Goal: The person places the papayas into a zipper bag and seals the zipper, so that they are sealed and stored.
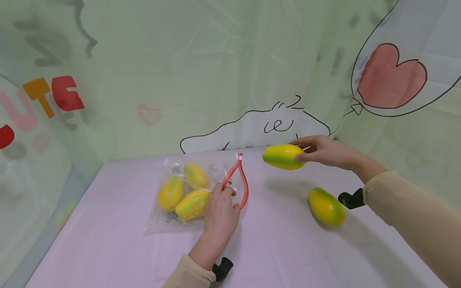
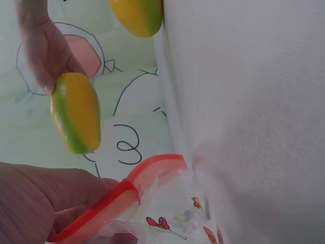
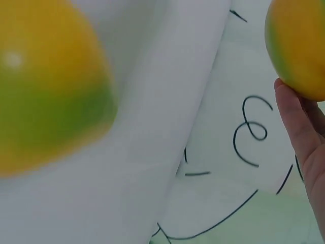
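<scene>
And here's the right hand [image 1: 324, 152] out over the far part of the table [image 1: 108, 248], holding a yellow-green fruit [image 1: 282, 157] by its near end! The grip is as wide as the fruit's end, fingers on the far side, thumb on the near side. The fruit hangs in the air, lying nearly level, clear of the cloth, with its shadow [image 1: 291, 188] below it.

Over to the left hand [image 1: 221, 210], and that's a narrow pinch on the red rim [image 1: 245, 192] of the clear plastic bag [image 1: 153, 225]. The left wrist view shows the thumb on the near side of the red strip, which stands parted in a loop: the mouth of the bag is open! A small white tab [image 1: 240, 158] sits at the far end of that rim.

Inside the bag, 3 fruits: a left fruit [image 1: 171, 194], an upper fruit [image 1: 196, 176] and a lower fruit [image 1: 192, 205] lying close beside the left hand. The held fruit is outside, to the right of the mouth and well apart from it.

And there's 1 more, a loose fruit [image 1: 326, 207] resting on the table, nearer the person than the held fruit and just beside the right wrist's black mount [image 1: 352, 199]. Behind it all, a pale green backdrop [image 1: 162, 72] with a red heart [image 1: 394, 76] at upper right!
</scene>
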The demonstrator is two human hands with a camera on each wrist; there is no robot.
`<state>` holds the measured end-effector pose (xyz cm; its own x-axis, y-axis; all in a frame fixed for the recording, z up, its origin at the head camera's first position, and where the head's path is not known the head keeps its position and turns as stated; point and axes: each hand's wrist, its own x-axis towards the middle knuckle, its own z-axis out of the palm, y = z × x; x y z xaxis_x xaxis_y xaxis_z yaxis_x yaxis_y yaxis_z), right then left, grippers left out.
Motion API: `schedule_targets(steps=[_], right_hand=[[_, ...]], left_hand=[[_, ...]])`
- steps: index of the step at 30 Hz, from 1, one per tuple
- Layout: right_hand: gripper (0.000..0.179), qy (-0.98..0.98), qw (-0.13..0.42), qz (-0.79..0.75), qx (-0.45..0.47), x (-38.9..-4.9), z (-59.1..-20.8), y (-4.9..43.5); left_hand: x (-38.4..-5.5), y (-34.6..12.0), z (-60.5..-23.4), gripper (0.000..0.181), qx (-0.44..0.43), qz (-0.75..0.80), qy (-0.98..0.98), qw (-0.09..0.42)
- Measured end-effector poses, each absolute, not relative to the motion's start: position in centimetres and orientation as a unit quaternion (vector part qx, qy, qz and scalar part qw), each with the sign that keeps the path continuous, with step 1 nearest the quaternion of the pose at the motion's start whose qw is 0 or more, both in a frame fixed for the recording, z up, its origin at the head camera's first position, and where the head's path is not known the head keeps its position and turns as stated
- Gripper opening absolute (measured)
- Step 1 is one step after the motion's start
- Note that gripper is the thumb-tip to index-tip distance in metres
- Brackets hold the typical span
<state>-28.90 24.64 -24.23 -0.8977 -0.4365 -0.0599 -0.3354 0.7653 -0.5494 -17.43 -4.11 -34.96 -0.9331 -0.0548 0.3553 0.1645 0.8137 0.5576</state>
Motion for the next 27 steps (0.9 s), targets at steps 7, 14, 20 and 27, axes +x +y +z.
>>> schedule_targets(steps=[7,14,20,27], right_hand=[[0.059,0.930,0.117,-0.270,-0.219,-29.2,-25.4,21.5],[0.056,0.918,0.148,-0.286,-0.230,-29.5,-26.9,18.7],[0.057,0.909,0.175,-0.295,-0.236,-29.6,-28.3,17.2],[0.054,0.899,0.197,-0.299,-0.251,-29.4,-29.4,15.9]], left_hand=[[-17.4,-4.1,-34.9,0.021,-0.030,-0.312,-0.934,0.173],[-17.5,-4.0,-34.8,0.023,-0.033,-0.321,-0.933,0.161],[-17.5,-4.1,-34.8,0.023,-0.038,-0.319,-0.932,0.172],[-17.6,-4.1,-34.7,0.025,-0.032,-0.315,-0.933,0.172]])
